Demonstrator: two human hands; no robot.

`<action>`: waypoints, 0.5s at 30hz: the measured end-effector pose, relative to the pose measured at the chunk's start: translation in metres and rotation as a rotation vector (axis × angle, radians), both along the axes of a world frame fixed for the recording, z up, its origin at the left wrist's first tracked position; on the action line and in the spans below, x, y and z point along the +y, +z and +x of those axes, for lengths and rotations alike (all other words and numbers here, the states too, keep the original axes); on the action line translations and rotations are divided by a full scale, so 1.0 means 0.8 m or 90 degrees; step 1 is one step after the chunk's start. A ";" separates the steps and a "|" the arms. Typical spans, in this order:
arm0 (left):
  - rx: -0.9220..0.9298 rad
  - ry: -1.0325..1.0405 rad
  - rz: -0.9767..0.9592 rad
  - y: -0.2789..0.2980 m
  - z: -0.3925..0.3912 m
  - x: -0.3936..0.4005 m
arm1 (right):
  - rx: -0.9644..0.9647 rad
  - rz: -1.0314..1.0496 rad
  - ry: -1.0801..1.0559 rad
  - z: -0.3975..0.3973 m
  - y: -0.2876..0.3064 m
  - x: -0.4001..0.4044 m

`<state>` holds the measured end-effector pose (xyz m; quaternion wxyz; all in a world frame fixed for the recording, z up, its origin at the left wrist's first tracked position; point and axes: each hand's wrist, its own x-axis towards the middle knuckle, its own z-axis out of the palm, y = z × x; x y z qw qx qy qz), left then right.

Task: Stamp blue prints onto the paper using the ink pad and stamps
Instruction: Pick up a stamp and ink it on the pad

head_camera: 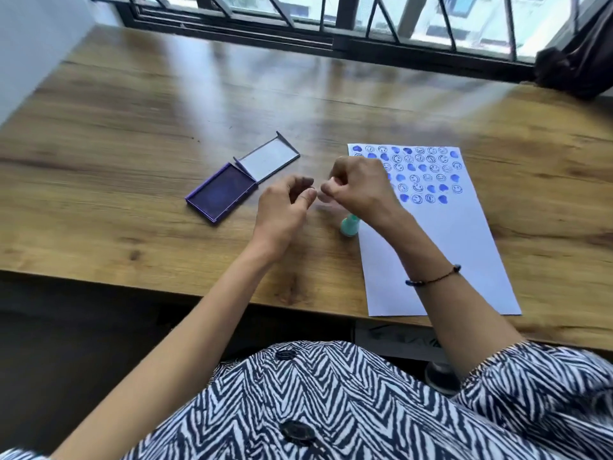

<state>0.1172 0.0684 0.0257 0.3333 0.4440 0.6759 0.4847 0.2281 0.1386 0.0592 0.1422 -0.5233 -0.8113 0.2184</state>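
Observation:
A white paper (441, 247) lies on the right of the table, its upper part covered with rows of blue smiley and heart prints (428, 171). The open purple ink pad (220, 190) sits left of centre, its lid (268, 157) folded back. A teal stamp (348, 224) stands by the paper's left edge, under my right wrist. My right hand (360, 185) is closed over the paper's left edge and pinches a small pale blurred stamp (323, 196). My left hand (285, 210) is curled, with its fingertips meeting that stamp; its grip is unclear.
The wooden table (132, 127) runs back to a barred window (365, 21). A dark bag (577, 68) rests at the far right corner. The near table edge crosses just in front of my patterned clothing (331, 403). A bracelet (434, 278) circles my right forearm.

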 end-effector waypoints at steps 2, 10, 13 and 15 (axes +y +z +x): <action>-0.132 -0.018 -0.005 0.003 -0.002 -0.003 | 0.179 -0.104 -0.024 0.001 0.008 -0.001; -0.355 0.041 0.042 0.016 -0.033 -0.018 | 0.398 -0.305 0.035 -0.025 0.006 -0.004; -0.361 0.083 0.059 0.017 -0.056 -0.030 | 0.420 -0.294 0.083 -0.052 0.004 -0.006; -0.369 0.150 0.080 0.014 -0.080 -0.042 | 0.405 -0.266 0.109 -0.075 0.006 -0.006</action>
